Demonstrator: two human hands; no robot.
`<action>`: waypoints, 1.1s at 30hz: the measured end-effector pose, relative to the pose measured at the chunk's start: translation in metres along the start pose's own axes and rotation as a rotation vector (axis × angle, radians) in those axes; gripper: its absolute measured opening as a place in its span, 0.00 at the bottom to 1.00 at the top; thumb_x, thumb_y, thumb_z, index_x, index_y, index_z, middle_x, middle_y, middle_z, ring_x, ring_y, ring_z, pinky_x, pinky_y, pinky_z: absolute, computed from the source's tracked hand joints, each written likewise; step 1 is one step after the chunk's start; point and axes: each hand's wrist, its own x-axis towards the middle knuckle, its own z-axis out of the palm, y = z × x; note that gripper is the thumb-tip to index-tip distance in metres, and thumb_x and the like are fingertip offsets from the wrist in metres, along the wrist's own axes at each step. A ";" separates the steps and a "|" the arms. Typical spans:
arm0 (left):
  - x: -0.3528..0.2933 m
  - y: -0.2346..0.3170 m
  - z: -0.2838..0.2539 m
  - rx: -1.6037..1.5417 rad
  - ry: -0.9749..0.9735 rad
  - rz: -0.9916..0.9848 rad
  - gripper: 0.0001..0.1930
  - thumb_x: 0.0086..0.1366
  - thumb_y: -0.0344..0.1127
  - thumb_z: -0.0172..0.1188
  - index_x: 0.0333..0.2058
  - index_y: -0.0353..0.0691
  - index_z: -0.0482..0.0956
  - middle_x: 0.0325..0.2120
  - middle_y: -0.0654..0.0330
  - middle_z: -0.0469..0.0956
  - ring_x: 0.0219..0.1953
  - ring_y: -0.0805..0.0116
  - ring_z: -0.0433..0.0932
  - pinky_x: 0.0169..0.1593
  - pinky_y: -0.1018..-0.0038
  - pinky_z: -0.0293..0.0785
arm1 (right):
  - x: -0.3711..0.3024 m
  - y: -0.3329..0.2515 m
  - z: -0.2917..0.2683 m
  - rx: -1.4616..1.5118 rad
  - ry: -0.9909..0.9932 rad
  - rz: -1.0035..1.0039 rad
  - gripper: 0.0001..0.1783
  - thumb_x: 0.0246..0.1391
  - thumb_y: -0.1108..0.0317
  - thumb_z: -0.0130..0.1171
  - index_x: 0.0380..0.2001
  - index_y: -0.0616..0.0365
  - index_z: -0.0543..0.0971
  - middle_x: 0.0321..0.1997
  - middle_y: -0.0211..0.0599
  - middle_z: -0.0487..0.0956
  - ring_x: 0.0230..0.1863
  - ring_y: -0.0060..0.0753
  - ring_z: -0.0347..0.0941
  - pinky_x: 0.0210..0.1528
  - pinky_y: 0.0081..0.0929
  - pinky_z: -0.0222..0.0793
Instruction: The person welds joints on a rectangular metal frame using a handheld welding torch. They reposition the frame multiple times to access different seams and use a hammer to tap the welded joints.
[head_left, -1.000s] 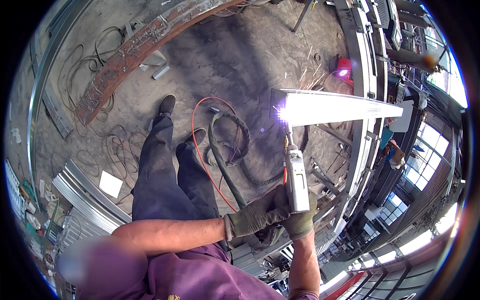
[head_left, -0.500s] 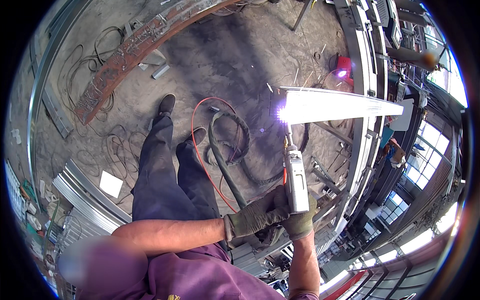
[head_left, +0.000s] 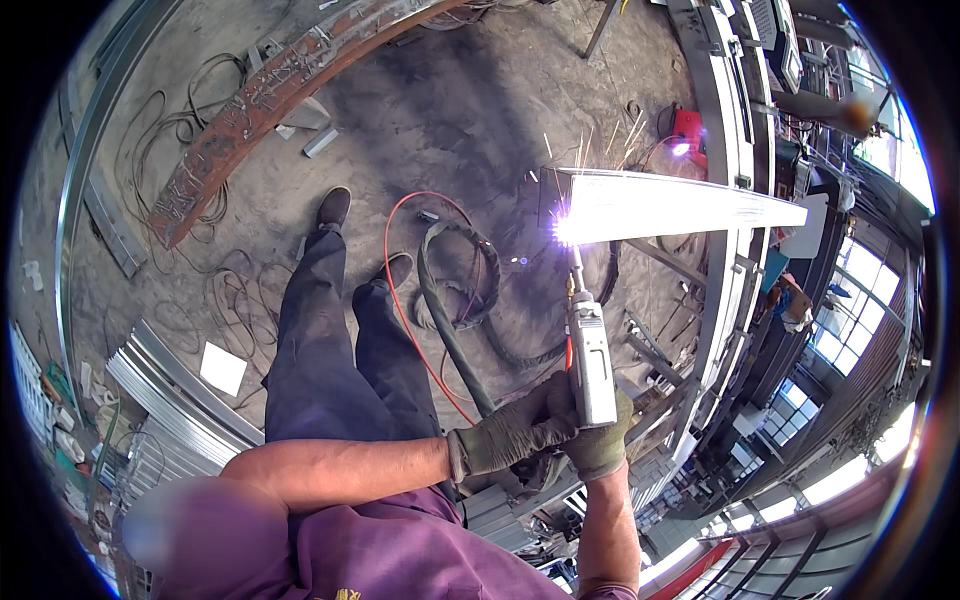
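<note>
My right hand [head_left: 600, 448], in a dark grey-green work glove, is closed round the rear of a silver-grey handheld welding gun [head_left: 594, 365]. My left hand [head_left: 515, 432], gloved the same way, is closed against the gun's left side; its fingertips are partly hidden. The gun's narrow nozzle points away from me and meets the near left end of a long metal beam [head_left: 690, 207]. A violet-white glare burns at that spot, with thin sparks flying up. Glare washes out the beam's near face.
A red hose [head_left: 388, 245] and a thick dark cable [head_left: 450, 355] coil on the floor by my feet. A rusty curved beam [head_left: 245, 125] lies at far left. Metal profiles [head_left: 165, 385] are stacked at near left. A red box [head_left: 688, 132] and steel framing [head_left: 735, 150] stand at right.
The sparks fan out more above the beam's end now. The gun's tip has shifted very slightly away from me along the end; both hands keep the same grip.
</note>
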 end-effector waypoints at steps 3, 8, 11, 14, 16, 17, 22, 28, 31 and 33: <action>0.001 -0.008 0.002 0.043 0.053 0.123 0.47 0.74 0.63 0.67 0.76 0.39 0.57 0.50 0.61 0.80 0.41 0.80 0.76 0.43 0.75 0.77 | 0.000 -0.002 -0.001 -0.023 -0.014 -0.012 0.08 0.61 0.65 0.71 0.41 0.54 0.84 0.31 0.38 0.83 0.31 0.44 0.83 0.33 0.38 0.77; -0.002 -0.002 -0.001 0.087 0.015 0.039 0.51 0.73 0.62 0.68 0.79 0.37 0.53 0.65 0.56 0.72 0.63 0.70 0.70 0.64 0.68 0.71 | -0.006 0.002 0.004 0.007 -0.032 0.045 0.11 0.58 0.61 0.71 0.42 0.51 0.85 0.35 0.39 0.82 0.34 0.48 0.83 0.34 0.43 0.78; -0.002 -0.003 -0.001 0.079 0.004 0.007 0.53 0.73 0.63 0.68 0.80 0.36 0.51 0.72 0.53 0.67 0.74 0.65 0.68 0.75 0.65 0.68 | -0.007 0.001 0.003 0.035 -0.039 0.069 0.12 0.57 0.60 0.70 0.42 0.49 0.85 0.37 0.40 0.81 0.35 0.51 0.83 0.35 0.45 0.78; -0.002 -0.007 -0.001 0.060 0.004 -0.001 0.55 0.72 0.64 0.69 0.81 0.37 0.49 0.73 0.53 0.67 0.74 0.64 0.67 0.75 0.65 0.67 | -0.009 0.001 0.002 0.005 -0.059 0.073 0.11 0.57 0.60 0.70 0.42 0.50 0.85 0.36 0.40 0.81 0.35 0.51 0.83 0.35 0.45 0.78; -0.001 -0.007 -0.001 0.054 -0.003 -0.009 0.57 0.71 0.65 0.69 0.81 0.37 0.48 0.73 0.53 0.66 0.74 0.64 0.67 0.75 0.65 0.67 | -0.010 0.001 0.002 -0.006 -0.072 0.081 0.11 0.57 0.61 0.70 0.42 0.50 0.85 0.36 0.40 0.81 0.35 0.51 0.83 0.35 0.45 0.78; -0.001 -0.009 -0.002 0.055 -0.010 -0.011 0.58 0.70 0.66 0.69 0.81 0.37 0.47 0.74 0.53 0.66 0.75 0.64 0.66 0.76 0.65 0.66 | -0.010 0.000 0.002 0.003 -0.074 0.090 0.11 0.58 0.61 0.70 0.42 0.50 0.85 0.36 0.40 0.81 0.35 0.51 0.83 0.35 0.45 0.78; 0.001 -0.017 -0.004 0.036 -0.013 0.001 0.60 0.69 0.68 0.70 0.82 0.37 0.45 0.75 0.52 0.64 0.76 0.64 0.64 0.77 0.64 0.65 | -0.009 -0.004 0.005 0.050 0.005 0.104 0.10 0.66 0.61 0.70 0.38 0.55 0.85 0.29 0.38 0.84 0.29 0.43 0.84 0.32 0.38 0.78; 0.000 -0.021 -0.004 0.030 -0.020 -0.006 0.61 0.68 0.69 0.69 0.82 0.38 0.45 0.75 0.53 0.64 0.76 0.64 0.64 0.77 0.64 0.64 | -0.011 -0.005 0.006 0.072 0.011 0.120 0.09 0.67 0.62 0.68 0.37 0.56 0.85 0.29 0.38 0.83 0.29 0.43 0.84 0.32 0.38 0.77; 0.000 -0.028 -0.005 0.033 -0.003 0.028 0.56 0.70 0.68 0.69 0.80 0.39 0.50 0.65 0.57 0.69 0.63 0.70 0.67 0.64 0.69 0.68 | -0.013 -0.005 0.008 0.055 0.010 0.122 0.08 0.66 0.63 0.68 0.36 0.56 0.84 0.29 0.39 0.83 0.30 0.43 0.84 0.32 0.39 0.77; 0.001 -0.031 -0.004 0.055 0.024 0.085 0.50 0.72 0.65 0.68 0.77 0.40 0.55 0.51 0.62 0.75 0.45 0.77 0.72 0.46 0.74 0.74 | -0.015 -0.003 0.010 0.059 0.019 0.148 0.07 0.65 0.65 0.68 0.36 0.55 0.84 0.29 0.39 0.83 0.30 0.45 0.83 0.32 0.39 0.77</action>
